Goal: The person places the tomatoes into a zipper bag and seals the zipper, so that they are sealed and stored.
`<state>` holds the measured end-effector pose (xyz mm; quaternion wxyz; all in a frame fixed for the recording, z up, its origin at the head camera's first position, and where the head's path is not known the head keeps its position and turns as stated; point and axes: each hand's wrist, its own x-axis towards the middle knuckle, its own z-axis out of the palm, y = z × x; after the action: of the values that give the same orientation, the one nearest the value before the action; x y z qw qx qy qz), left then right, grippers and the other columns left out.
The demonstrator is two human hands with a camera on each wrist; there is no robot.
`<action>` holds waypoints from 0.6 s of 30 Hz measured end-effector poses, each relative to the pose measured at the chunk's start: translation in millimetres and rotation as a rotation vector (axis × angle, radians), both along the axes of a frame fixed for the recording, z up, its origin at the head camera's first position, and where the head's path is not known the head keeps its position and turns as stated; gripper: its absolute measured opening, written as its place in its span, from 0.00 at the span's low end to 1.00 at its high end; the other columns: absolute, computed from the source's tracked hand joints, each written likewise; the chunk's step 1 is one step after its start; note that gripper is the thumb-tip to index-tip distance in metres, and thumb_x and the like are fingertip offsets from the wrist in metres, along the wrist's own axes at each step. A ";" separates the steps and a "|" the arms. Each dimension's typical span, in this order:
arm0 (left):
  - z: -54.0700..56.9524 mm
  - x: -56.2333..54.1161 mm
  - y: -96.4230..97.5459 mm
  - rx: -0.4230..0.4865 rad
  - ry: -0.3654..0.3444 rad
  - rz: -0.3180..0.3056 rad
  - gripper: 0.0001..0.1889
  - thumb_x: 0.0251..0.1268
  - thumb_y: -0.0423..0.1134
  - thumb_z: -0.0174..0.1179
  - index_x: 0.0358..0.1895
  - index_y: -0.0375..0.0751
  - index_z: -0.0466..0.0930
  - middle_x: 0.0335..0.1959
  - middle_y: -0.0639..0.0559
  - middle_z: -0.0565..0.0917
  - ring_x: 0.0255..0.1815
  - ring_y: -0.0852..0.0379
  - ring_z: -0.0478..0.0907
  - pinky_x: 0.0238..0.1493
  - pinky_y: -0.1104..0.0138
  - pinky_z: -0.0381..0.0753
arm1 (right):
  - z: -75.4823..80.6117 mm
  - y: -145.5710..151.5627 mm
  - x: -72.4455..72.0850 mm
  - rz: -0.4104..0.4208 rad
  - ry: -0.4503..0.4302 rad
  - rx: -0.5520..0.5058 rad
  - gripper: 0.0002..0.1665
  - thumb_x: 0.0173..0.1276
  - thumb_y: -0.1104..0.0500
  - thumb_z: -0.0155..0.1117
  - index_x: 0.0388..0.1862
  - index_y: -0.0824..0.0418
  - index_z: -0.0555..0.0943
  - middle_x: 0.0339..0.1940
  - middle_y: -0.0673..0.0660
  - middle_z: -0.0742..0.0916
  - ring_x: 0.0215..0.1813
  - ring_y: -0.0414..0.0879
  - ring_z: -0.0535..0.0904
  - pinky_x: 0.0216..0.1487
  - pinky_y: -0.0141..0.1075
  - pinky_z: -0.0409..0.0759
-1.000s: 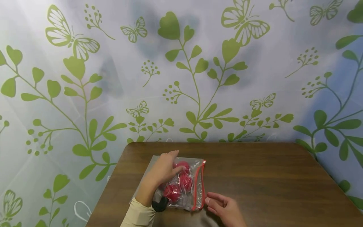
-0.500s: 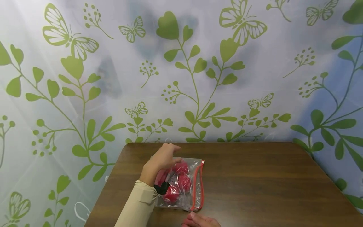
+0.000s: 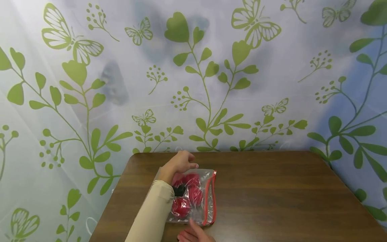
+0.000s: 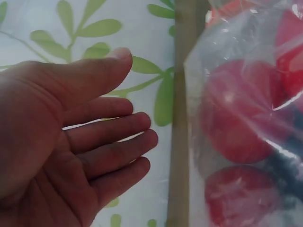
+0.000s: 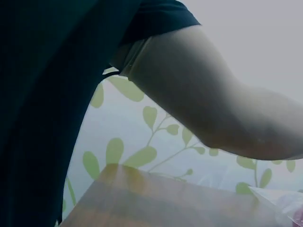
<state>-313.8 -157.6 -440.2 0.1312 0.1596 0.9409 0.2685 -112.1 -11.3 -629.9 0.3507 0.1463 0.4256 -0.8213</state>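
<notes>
A clear plastic zip bag [image 3: 198,212] lies flat on the table, its red zip edge [image 3: 206,201] facing right. Inside are several round red objects [image 3: 180,207], wrapped in crinkled film; their kind is unclear. My left hand [image 3: 180,162] is over the bag's far left corner, forearm crossing the left part of the bag. In the left wrist view the left hand [image 4: 94,137] has extended fingers and nothing in its grasp, beside the bag [image 4: 194,90]. My right hand [image 3: 196,233] is at the bag's near edge, thumb raised, partly cut off by the frame.
The brown wooden table [image 3: 272,195] extends to the right of the bag. A white cloth backdrop [image 3: 223,77] with green leaves and butterflies stands behind it. The right wrist view mainly shows dark clothing [image 5: 42,104] and a sleeved arm [image 5: 189,90].
My left hand has moved up toward the far edge of the bag. The right hand has gone from the zip side to the near edge, leftward and closer. The bag stays in place.
</notes>
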 end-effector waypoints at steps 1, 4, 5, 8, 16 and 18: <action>-1.6 -1.5 1.5 -0.013 -0.010 -0.001 0.27 0.77 0.48 0.70 0.70 0.34 0.82 0.70 0.38 0.84 0.75 0.38 0.79 0.75 0.45 0.79 | -1.6 -3.9 -1.9 -0.016 0.008 -0.009 0.71 0.72 0.26 0.69 0.73 0.91 0.61 0.60 0.75 0.88 0.65 0.62 0.88 0.70 0.51 0.85; -8.8 -3.7 4.9 -0.044 -0.043 0.005 0.29 0.78 0.48 0.69 0.72 0.33 0.79 0.71 0.37 0.82 0.76 0.38 0.78 0.75 0.45 0.78 | -4.0 -14.9 -7.5 -0.081 -0.042 -0.045 0.71 0.70 0.26 0.71 0.71 0.91 0.62 0.59 0.78 0.87 0.65 0.65 0.88 0.70 0.53 0.85; -12.1 -4.0 5.6 -0.048 -0.054 0.009 0.29 0.78 0.48 0.69 0.73 0.33 0.78 0.72 0.37 0.81 0.76 0.38 0.77 0.76 0.44 0.78 | -4.2 -17.5 -9.0 -0.092 -0.054 -0.060 0.69 0.70 0.26 0.71 0.71 0.91 0.63 0.58 0.78 0.88 0.64 0.66 0.89 0.70 0.53 0.85; -22.1 -4.6 6.5 -0.053 -0.075 0.022 0.31 0.79 0.48 0.68 0.75 0.32 0.76 0.73 0.36 0.80 0.76 0.38 0.77 0.76 0.44 0.77 | -5.7 -23.6 -12.9 -0.124 -0.109 -0.104 0.64 0.69 0.27 0.73 0.68 0.87 0.69 0.54 0.74 0.91 0.61 0.63 0.90 0.68 0.53 0.86; -41.5 -5.1 3.5 -0.106 -0.070 0.010 0.23 0.79 0.49 0.67 0.65 0.34 0.86 0.65 0.39 0.87 0.69 0.40 0.84 0.71 0.45 0.82 | 38.5 -27.8 -1.2 -0.214 -0.069 -0.076 0.43 0.91 0.41 0.48 0.64 0.87 0.72 0.53 0.75 0.92 0.58 0.61 0.93 0.66 0.53 0.87; -43.8 -5.4 2.8 -0.104 -0.066 0.008 0.22 0.78 0.48 0.67 0.62 0.35 0.88 0.61 0.40 0.89 0.65 0.41 0.85 0.69 0.46 0.84 | 52.9 -27.3 3.2 -0.223 -0.048 -0.037 0.39 0.93 0.45 0.41 0.65 0.87 0.70 0.51 0.75 0.92 0.56 0.60 0.93 0.64 0.53 0.88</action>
<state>-319.2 -154.8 -484.1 0.1691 0.1397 0.9494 0.2249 -108.9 -38.6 -577.1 0.2696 0.2058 0.3828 -0.8593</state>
